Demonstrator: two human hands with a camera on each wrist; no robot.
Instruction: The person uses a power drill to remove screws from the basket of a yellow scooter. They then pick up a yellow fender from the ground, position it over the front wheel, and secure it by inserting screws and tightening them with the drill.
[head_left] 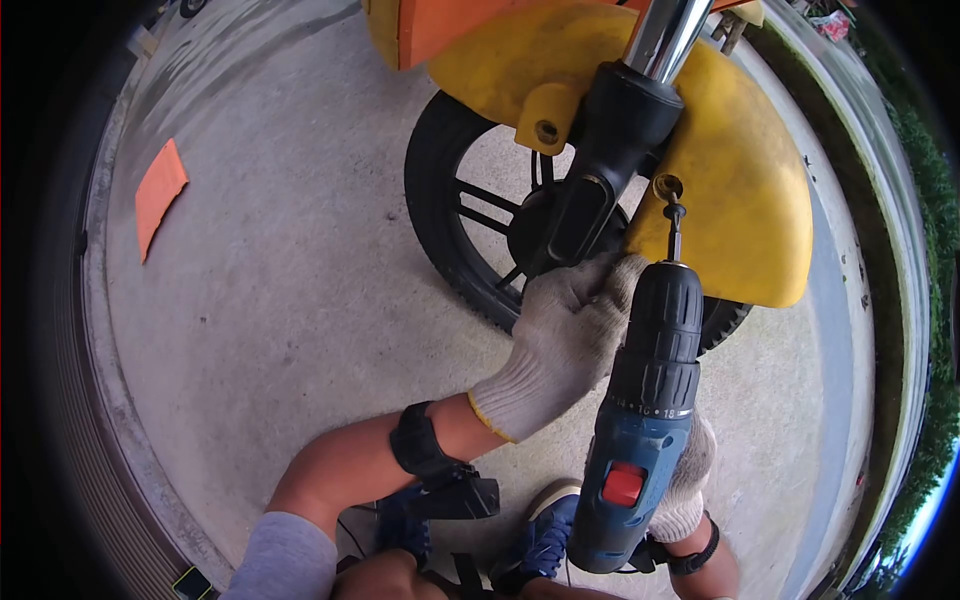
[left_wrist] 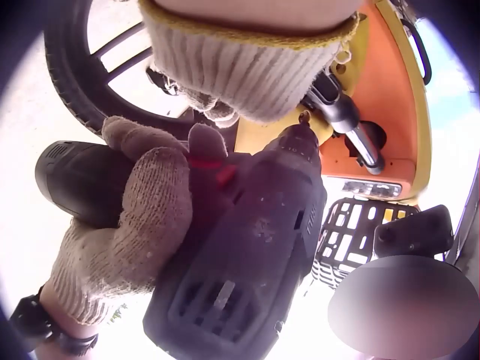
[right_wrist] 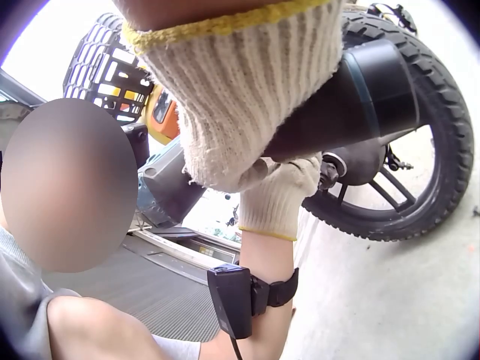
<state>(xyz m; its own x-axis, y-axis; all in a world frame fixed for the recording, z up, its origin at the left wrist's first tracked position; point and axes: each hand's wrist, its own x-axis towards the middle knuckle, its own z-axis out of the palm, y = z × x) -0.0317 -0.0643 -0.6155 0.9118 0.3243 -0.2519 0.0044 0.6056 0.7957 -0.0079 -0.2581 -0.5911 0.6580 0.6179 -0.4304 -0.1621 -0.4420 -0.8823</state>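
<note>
A blue and black cordless drill (head_left: 650, 400) points up at a yellow front fender (head_left: 745, 180) of a motorbike. Its bit (head_left: 675, 222) meets a fastener hole on the fender's edge. My right hand (head_left: 685, 480), in a knit glove, grips the drill's handle from below; the left wrist view shows its fingers (left_wrist: 142, 217) wrapped round the handle. My gloved left hand (head_left: 565, 335) reaches up beside the drill's chuck and holds the lower end of the black fork leg (head_left: 620, 130). The spoked front wheel (head_left: 435, 200) stands behind the fork.
The bike stands on a concrete floor (head_left: 290, 290). An orange flat piece (head_left: 158, 195) lies on the floor at the left. My blue shoes (head_left: 545, 535) are just below the drill. A black wire basket (left_wrist: 352, 236) shows on the bike's front.
</note>
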